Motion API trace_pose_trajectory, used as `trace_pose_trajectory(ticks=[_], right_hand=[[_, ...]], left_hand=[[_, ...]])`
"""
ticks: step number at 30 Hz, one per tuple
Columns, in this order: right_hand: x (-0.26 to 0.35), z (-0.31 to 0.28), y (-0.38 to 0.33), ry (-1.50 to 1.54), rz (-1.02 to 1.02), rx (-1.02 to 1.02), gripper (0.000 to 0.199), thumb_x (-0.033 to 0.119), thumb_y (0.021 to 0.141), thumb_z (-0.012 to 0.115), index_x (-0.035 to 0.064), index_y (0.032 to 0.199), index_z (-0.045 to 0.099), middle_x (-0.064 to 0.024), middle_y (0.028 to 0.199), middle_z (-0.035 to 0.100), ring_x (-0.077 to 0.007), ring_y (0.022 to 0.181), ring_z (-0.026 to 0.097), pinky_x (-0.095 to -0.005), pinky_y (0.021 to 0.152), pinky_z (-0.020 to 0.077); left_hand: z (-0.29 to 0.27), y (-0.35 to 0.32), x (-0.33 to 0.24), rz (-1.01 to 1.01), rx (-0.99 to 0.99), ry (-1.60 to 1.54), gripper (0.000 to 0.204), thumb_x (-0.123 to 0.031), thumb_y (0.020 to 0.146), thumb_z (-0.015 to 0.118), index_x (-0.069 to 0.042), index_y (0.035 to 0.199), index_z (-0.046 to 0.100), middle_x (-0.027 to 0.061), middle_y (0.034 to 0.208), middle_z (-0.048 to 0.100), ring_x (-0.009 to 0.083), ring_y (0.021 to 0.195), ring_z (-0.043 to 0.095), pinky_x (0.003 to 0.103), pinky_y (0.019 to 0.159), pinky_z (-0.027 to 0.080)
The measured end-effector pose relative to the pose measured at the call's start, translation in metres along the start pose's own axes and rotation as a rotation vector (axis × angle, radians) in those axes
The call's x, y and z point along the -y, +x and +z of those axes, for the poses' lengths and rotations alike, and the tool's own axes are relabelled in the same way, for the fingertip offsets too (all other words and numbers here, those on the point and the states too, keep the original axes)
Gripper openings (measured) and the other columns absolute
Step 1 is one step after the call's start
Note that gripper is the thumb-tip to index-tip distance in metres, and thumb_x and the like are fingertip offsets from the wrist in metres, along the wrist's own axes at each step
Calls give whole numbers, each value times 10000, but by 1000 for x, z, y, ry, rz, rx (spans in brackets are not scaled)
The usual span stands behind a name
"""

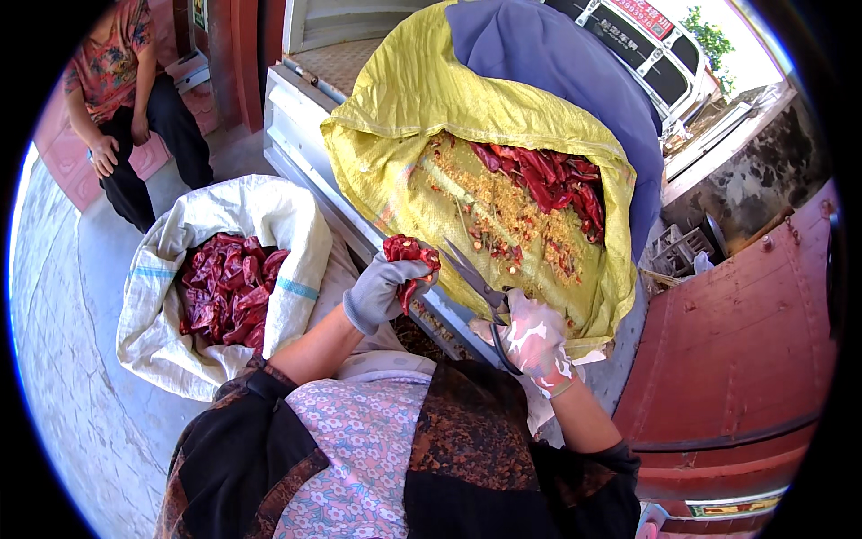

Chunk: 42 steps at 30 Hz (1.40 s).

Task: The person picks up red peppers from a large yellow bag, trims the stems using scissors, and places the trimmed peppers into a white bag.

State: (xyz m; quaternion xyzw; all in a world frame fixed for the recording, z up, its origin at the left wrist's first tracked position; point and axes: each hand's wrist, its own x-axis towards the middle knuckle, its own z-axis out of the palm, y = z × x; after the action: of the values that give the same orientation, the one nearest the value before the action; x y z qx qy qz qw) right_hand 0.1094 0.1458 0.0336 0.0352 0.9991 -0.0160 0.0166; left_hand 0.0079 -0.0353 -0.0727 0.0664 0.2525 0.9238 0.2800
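Note:
My left hand [382,289], in a grey glove, is closed around dried red chili peppers [415,254]; cut, seedy ends show at the top. In a pink-and-white patterned glove, my right hand [534,337] grips black-handled scissors [476,277]. Their blades are spread and point up and left, a little right of the peppers and apart from them. Beyond both hands lies an opened yellow woven sack [395,117], with loose seeds [503,211] and a heap of dried red peppers [557,180] on it. To the left, a white woven sack [148,310] is filled with whole dried red peppers [235,287].
The yellow sack rests on a metal truck bed edge [296,148], beside a purple-blue cloth [575,67]. A seated person [117,99] is at the far left. A red metal panel [727,341] stands at right. A vehicle [642,54] is parked behind.

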Motion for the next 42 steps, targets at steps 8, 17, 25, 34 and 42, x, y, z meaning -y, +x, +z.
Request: trace_pose_trajectory(ticks=[8, 17, 25, 34, 42], right_hand=[[-22, 3, -6, 54, 59, -118, 546, 575, 683, 662, 48, 800, 579, -158, 673, 625, -343, 658, 625, -422, 601, 480], [-157, 3, 8, -246, 454, -278, 478, 509, 732, 632, 35, 768, 587, -194, 700, 617, -385, 700, 605, -456, 621, 473], [-112, -21, 29, -101, 354, -279, 415, 391, 782, 608, 69, 1044, 597, -172, 971, 625, -323, 875, 613, -397, 771, 492], [15, 22, 139, -229, -40, -215, 711, 570, 808, 513, 214, 1394, 326, -137, 1448, 264, -335, 1272, 334, -467, 966, 368], [8, 81, 122, 566, -372, -203, 446, 297, 786, 544, 193, 1219, 518, -64, 1169, 473, -265, 1086, 446, -334, 786, 442]], left_hand=[[-1, -5, -9, 23, 96, 21, 232, 18, 745, 586, 15, 971, 535, 107, 842, 571, 201, 716, 573, 281, 618, 484], [-13, 1, -7, 1, 101, 160, 339, 20, 749, 557, -4, 1082, 494, 177, 932, 599, 151, 737, 586, 208, 601, 478], [-15, -10, -19, 17, 189, 83, 439, -14, 803, 538, 30, 1226, 428, 123, 920, 574, 134, 698, 560, 229, 593, 468], [-56, -33, -47, 83, -56, 36, 382, -19, 831, 520, 10, 1202, 434, 126, 927, 560, 133, 688, 543, 215, 581, 458], [-133, -58, -78, 190, -232, -48, 333, -62, 866, 502, -46, 1193, 441, 66, 933, 579, 110, 644, 545, 230, 534, 455]])
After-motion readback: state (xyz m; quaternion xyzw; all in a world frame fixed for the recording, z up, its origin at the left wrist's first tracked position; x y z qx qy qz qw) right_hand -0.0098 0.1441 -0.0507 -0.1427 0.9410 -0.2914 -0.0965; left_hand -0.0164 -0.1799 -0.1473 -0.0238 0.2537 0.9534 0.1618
